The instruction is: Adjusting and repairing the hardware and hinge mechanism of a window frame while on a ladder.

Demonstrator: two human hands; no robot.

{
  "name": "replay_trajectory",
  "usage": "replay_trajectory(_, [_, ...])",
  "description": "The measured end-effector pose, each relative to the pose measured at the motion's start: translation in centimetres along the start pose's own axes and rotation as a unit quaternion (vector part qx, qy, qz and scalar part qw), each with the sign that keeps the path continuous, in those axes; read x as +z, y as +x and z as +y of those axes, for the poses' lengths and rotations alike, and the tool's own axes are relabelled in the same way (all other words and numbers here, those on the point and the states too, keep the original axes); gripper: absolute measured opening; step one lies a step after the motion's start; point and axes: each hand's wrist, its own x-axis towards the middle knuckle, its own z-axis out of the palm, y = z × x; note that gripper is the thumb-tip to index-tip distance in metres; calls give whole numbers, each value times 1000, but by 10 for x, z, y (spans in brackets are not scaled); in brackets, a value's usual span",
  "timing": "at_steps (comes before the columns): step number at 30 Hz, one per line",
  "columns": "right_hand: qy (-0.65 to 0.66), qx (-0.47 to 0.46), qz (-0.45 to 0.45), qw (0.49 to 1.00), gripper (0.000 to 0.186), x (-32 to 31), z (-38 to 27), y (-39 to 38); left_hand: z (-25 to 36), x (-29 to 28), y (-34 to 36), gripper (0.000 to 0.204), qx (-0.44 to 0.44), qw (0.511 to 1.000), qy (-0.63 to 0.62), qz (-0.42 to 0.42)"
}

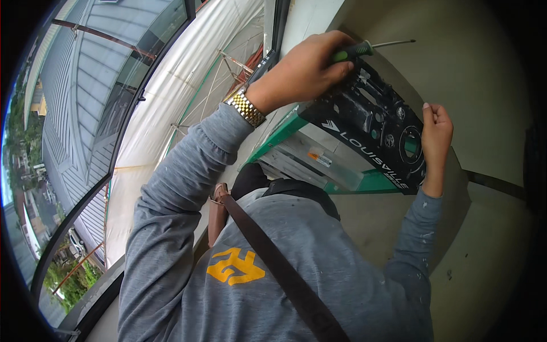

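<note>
My left hand (307, 71) is closed around the green-and-black handle of a screwdriver (354, 52), whose thin metal shaft points to the right. A gold-coloured watch (246, 108) sits on that wrist. Beneath the hand is the black top cap (364, 128) of a green stepladder, moulded with several holes and recesses; the hand hides part of its far left side. At the cap's right edge, my right hand (437, 134) is raised with its fingers curled in and the thumb against them. Whatever it may hold is too small or hidden.
Green ladder rails (279, 137) and a step lie below the cap. To the left, an open window frame (122, 131) gives onto white sheeting (171, 74), scaffolding and a metal roof (85, 102). A beige wall (456, 62) stands at the right. A brown strap (273, 262) crosses my body.
</note>
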Motion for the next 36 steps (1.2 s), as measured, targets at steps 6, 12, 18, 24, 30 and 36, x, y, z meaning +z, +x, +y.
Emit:
replay_trajectory(6, [59, -13, -30, 998, 24, -16, 10, -25, 33, 30, 35, 32, -51, 999, 3, -7])
replay_trajectory(12, [-5, -36, -149, 988, 20, -32, -3, -48, 32, 45, 35, 30, -24, 998, 52, -12])
replay_trajectory(18, [-127, -171, -112, 970, 14, -33, -10, -70, 44, 44, 37, 27, -95, 992, 74, -27])
replay_trajectory(24, [-187, -131, -83, 970, 15, -19, -27, -84, 30, 39, 34, 27, -58, 998, 25, 9])
replay_trajectory(30, [-188, -19, 55, 980, 15, 10, -24, -86, 7, 51, 33, 34, -35, 998, 51, 26])
replay_trajectory(36, [-236, -37, 93, 967, 15, 13, -34, -85, 20, 34, 43, 39, -49, 998, 32, 15])
